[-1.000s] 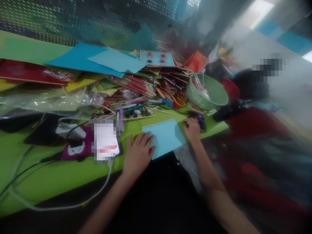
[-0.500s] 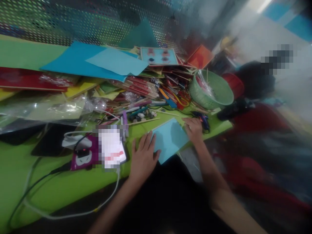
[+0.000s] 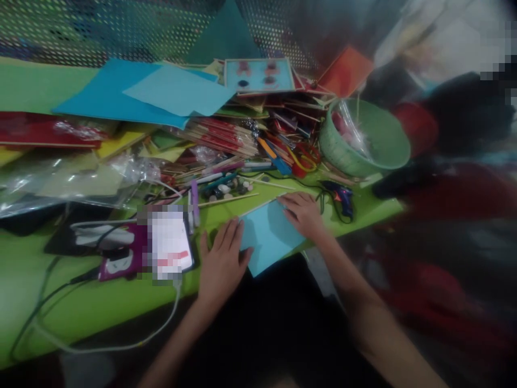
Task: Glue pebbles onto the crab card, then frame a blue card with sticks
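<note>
A light blue sheet of paper (image 3: 271,240) lies in front of me at the table's near edge, its lower corner reaching over the edge. A thin pale strip, perhaps a stick, runs along its far edge. My left hand (image 3: 224,256) is flat with fingers spread, fingertips at the sheet's left side. My right hand (image 3: 304,214) rests over the far right corner, fingers stretched and slightly bent, fingertips by the pale strip. Just right of it lies a dark glue gun (image 3: 341,198) with a cord.
The green table (image 3: 52,318) holds a lit phone (image 3: 172,242), a purple power strip (image 3: 109,264) and cables at left. Behind lie pebbles (image 3: 222,189), scissors (image 3: 305,161), a cutter (image 3: 274,156), bundled sticks (image 3: 222,137) and coloured sheets (image 3: 117,86). A green bowl (image 3: 363,143) stands right.
My right hand has moved left over the sheet, from its right side to the far edge. My left hand stays at the sheet's left side. The camera view has shifted a little.
</note>
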Tool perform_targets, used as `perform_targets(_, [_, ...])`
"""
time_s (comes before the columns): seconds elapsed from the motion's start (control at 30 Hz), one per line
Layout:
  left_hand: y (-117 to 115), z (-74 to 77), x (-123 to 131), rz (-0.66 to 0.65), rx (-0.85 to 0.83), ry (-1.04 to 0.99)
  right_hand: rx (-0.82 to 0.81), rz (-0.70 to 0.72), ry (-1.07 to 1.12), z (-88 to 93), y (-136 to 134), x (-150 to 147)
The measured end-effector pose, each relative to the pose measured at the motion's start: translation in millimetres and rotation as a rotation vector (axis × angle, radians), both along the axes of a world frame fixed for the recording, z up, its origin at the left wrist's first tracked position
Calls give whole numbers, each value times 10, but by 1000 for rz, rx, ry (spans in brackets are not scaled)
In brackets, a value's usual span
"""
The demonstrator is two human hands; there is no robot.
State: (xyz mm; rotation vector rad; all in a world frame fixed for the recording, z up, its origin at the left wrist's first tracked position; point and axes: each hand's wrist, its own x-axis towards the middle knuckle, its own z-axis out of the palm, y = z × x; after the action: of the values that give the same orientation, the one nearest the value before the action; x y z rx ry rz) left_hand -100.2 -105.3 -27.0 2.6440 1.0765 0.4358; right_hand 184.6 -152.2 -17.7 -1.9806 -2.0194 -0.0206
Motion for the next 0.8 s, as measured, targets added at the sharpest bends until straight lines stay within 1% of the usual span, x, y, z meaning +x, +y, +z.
perform_targets(0.17, [-10, 14, 21, 17, 10, 39, 8, -11, -25, -39, 6, -21])
perform_targets(0.33, [-12, 34, 39, 21, 12, 67, -18, 29, -33, -45, 24, -34])
perform_targets(0.6, [-2, 43, 50, 25, 8, 104, -38, 19, 13, -36, 59, -39])
perform_targets(0.8, [-26, 32, 30, 34, 37, 90, 22, 24, 21, -37, 50, -33])
